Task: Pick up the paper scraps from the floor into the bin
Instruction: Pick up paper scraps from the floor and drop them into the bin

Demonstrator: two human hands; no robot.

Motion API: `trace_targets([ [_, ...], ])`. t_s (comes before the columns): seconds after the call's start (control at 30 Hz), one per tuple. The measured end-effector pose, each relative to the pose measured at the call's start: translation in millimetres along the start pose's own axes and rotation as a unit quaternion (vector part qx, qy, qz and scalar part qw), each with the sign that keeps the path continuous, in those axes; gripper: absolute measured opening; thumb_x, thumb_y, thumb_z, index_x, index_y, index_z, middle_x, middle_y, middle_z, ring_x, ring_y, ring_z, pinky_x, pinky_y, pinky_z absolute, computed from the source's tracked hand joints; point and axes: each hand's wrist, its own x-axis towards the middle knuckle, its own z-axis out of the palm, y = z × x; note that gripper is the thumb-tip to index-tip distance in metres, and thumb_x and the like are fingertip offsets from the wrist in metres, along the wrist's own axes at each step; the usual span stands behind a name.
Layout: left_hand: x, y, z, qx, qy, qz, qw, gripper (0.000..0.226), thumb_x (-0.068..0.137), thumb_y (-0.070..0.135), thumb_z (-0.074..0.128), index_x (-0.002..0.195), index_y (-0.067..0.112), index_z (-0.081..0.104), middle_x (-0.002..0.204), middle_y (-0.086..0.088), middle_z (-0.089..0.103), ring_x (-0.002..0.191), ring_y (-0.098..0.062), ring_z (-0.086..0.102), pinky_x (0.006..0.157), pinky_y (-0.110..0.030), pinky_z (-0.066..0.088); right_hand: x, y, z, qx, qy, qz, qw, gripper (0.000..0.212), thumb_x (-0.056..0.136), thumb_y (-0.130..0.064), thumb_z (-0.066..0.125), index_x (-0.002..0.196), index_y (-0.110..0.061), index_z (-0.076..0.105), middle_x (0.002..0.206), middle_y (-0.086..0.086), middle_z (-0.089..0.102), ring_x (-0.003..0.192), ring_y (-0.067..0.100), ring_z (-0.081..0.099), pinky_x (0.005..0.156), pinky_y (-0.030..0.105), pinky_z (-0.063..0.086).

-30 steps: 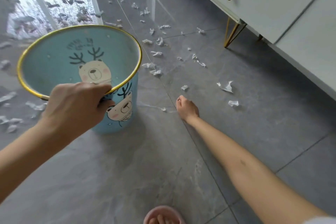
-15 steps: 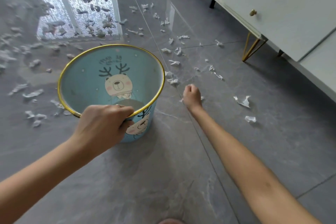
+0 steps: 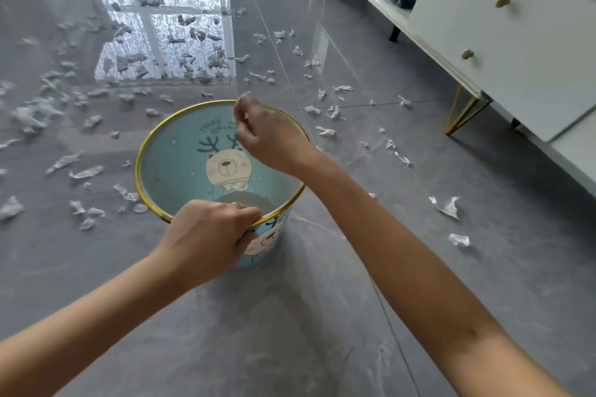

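Presently, the left hand (image 3: 206, 235) grips the near rim of the gold-rimmed blue bin (image 3: 167, 155). The right hand (image 3: 271, 138) hangs over its far rim, fingers curled and blurred; whether it pinches anything cannot be told. Paper scraps (image 3: 446, 207) look light, soft and crumpled, so likely to flutter; best pinched at a raised fold. Count: one bin; scraps by the dozen on the floor (image 3: 290, 332) left, right and beyond it.

Home living room: glossy grey tiled floor (image 3: 322, 316), white cabinet (image 3: 503, 51) with brass knobs, gold legs.
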Motion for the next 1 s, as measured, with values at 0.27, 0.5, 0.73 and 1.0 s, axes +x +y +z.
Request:
trace_targets([
  [0.27,1,2,-2,0.022,-0.014,-0.008,1.0,0.027,0.055,0.022,0.081,0.057,0.019,0.055,0.05,0.004,0.059,0.039,-0.024,0.053,0.045,-0.018,0.018,-1,17,0,-0.067,-0.136,-0.005,0.988,0.021,0.091,-0.034,0.053,0.094,-0.024,0.071,0.102,-0.009,0.068,0.097,0.008,0.058,0.086,0.029,0.043],
  [0.5,1,3,-1,0.006,-0.031,-0.013,0.999,0.027,0.056,0.02,0.083,0.059,0.019,0.056,0.051,0.005,0.059,0.038,-0.023,0.053,0.043,-0.017,0.023,-3,34,-10,-0.071,-0.025,-0.031,0.997,0.013,0.084,-0.039,0.063,0.093,-0.03,0.064,0.113,-0.006,0.058,0.113,0.015,0.047,0.109,0.042,0.022],
  [0.73,15,33,4,-0.013,-0.032,-0.033,0.999,0.017,0.069,0.025,0.059,0.056,0.017,0.053,0.046,0.003,0.054,0.033,-0.024,0.047,0.038,-0.015,0.018,-74,174,-41,0.052,0.255,0.193,0.946,0.043,0.084,-0.006,0.054,0.125,-0.017,0.054,0.124,0.008,0.053,0.117,0.02,0.048,0.103,0.032,0.037],
  [1.0,71,75,18,-0.016,-0.041,-0.037,0.998,0.024,0.073,0.03,0.042,0.055,0.017,0.049,0.044,0.001,0.05,0.034,-0.024,0.049,0.047,-0.014,0.006,-223,335,-36,-0.04,0.256,0.654,0.711,0.049,0.096,-0.022,0.042,0.144,-0.022,0.032,0.152,0.011,0.021,0.14,0.033,0.017,0.113,0.04,0.013],
])
